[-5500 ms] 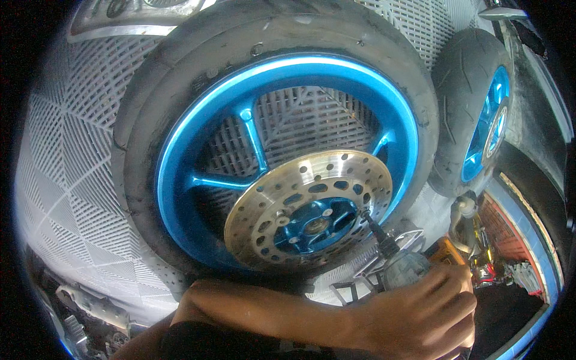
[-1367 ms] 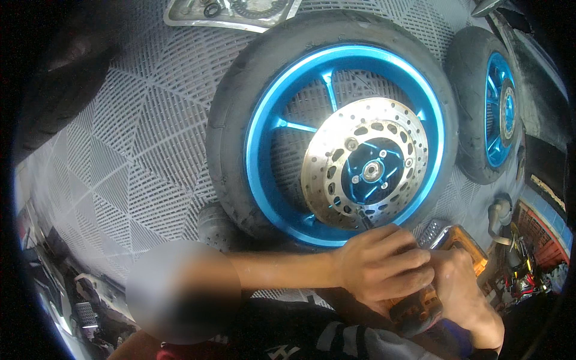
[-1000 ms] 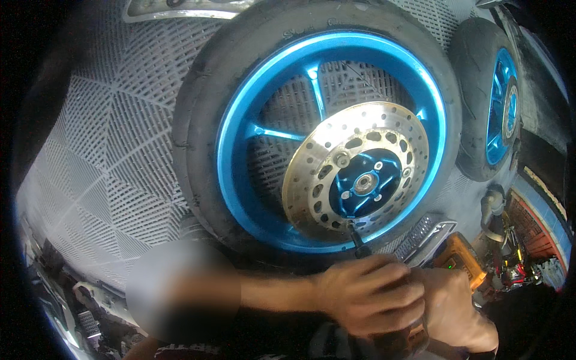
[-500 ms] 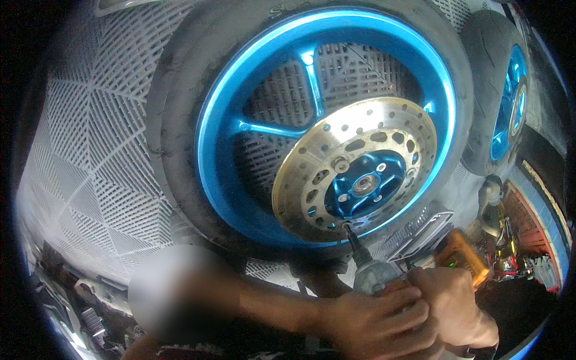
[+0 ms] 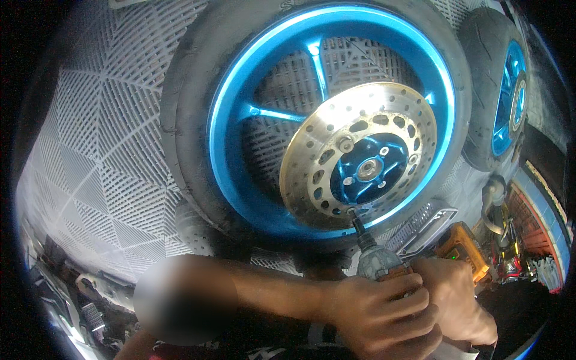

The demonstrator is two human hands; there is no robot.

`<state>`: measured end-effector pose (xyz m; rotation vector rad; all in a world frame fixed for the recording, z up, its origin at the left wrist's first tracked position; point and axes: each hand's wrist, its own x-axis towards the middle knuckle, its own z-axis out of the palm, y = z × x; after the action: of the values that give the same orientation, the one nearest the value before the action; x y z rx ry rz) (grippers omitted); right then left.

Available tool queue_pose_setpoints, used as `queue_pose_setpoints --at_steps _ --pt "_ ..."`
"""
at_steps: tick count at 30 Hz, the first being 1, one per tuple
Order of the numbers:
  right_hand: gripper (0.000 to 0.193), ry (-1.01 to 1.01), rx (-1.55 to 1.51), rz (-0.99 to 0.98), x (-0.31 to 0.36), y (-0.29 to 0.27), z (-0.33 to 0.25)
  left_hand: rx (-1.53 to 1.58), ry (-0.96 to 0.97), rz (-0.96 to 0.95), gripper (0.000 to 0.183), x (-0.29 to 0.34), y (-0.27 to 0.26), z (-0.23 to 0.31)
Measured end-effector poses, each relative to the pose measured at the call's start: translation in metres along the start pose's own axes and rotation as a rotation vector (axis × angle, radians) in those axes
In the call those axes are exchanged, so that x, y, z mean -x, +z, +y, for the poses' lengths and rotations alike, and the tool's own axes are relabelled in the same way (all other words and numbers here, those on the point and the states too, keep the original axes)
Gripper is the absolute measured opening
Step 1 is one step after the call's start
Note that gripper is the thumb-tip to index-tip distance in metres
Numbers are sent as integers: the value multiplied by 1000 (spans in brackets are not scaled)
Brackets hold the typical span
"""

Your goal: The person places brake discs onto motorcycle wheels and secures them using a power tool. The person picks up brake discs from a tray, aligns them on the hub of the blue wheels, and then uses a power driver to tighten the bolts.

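Observation:
A motorcycle wheel with a bright blue rim [image 5: 221, 141] and black tyre [image 5: 180, 129] lies on its side. A drilled brake disc [image 5: 384, 96] covers its blue hub [image 5: 369, 170]. The long, slim bit of a grey and orange cordless driver [image 5: 373, 259] meets the disc's inner ring at a bolt hole near its lower edge. My left hand [image 5: 384, 309] is closed round the driver's body, fingers wrapped over it. Behind it, my right hand [image 5: 456, 294] is closed at the handle, beside the orange battery end [image 5: 465, 251]. The palms and trigger are hidden.
A second blue wheel [image 5: 504, 96] stands at the far right. Past the driver lies a silver slotted metal part [image 5: 423, 228]. Assorted tools [image 5: 507, 240] sit beside a blue-edged red tray [image 5: 531, 213] at right. Grey grid tiles [image 5: 108, 126] form the floor; dark parts clutter the lower left.
The view has shifted slightly, so the wheel and disc appear a little higher and further right. Both hands stay closed on the driver, its bit still at the disc's lower edge.

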<state>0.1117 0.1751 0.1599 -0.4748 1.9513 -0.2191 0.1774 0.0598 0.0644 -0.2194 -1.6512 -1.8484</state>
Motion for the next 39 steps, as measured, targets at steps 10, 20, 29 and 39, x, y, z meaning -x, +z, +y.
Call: queue_pose_setpoints --at_steps 10,20,29,39 --pt "18 110 -93 -25 0 1 1 64 -43 -63 19 -2 -6 -1" --pt "28 44 -64 -45 3 2 6 24 16 1 20 2 -2 -5" --pt "21 5 -34 0 -1 0 5 209 -104 -292 40 -9 -28 -1" --pt "20 13 -35 53 2 5 1 159 -1 -326 32 3 -28 -3"
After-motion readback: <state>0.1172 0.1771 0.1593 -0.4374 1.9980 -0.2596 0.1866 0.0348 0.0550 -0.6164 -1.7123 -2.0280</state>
